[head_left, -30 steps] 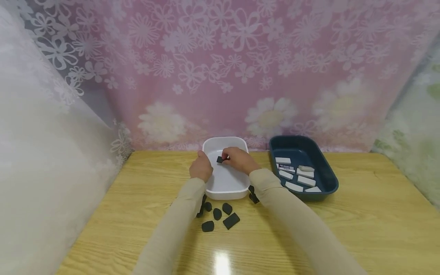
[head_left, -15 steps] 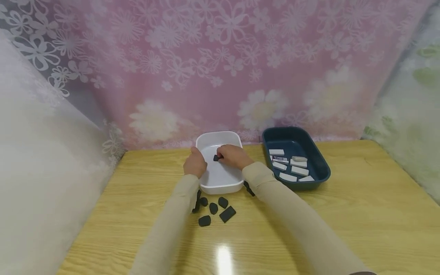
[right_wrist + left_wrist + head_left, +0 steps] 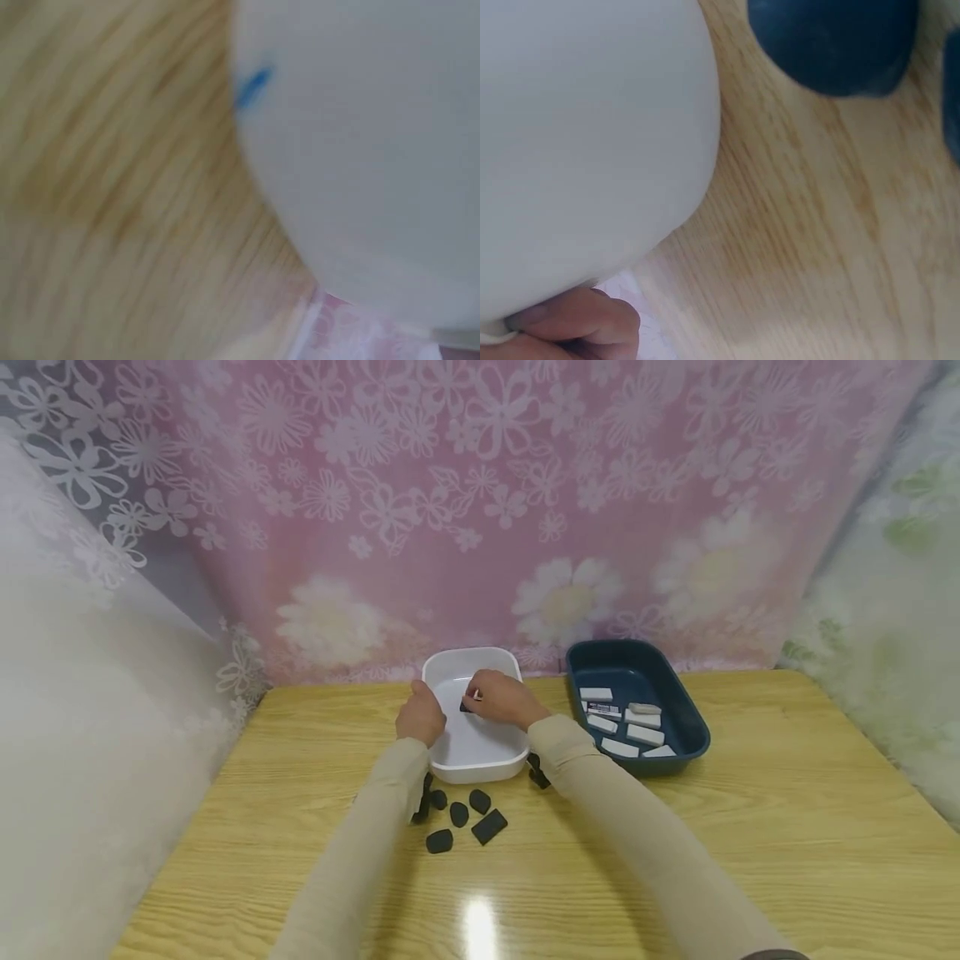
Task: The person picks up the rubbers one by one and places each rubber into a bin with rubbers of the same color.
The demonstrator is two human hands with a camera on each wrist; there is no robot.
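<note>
Black and matt, the held piece [image 3: 466,707] shows only as a small dark patch beside the fingertips, the rest of it covered by the right hand [image 3: 502,697]. That hand reaches into the white tub [image 3: 480,774] from the right, thumb and fingers drawn together to pinch the piece over the far half of the pale floor; whether the piece touches the floor I cannot tell. The left hand [image 3: 421,717] grips the tub's left wall, its thumb pointing to the far side, and the left wrist view shows bent fingers tight on the rim. Smooth and glossy, the tub has rounded corners; in the blurred right wrist view its outside bears a short blue streak [image 3: 253,88]. Five loose black pieces [image 3: 459,814] lie on the wooden table [image 3: 300,810], near the tub's near edge: four rounded like pebbles, and one flat, sharp-cornered rectangle set askew nearest the right. To the right of the tub stands a blue tub [image 3: 633,681] with several white blocks [image 3: 619,747] in it, mostly oblong, one with a dark printed label. Beyond the table hangs a pink flowered curtain [image 3: 420,585].
</note>
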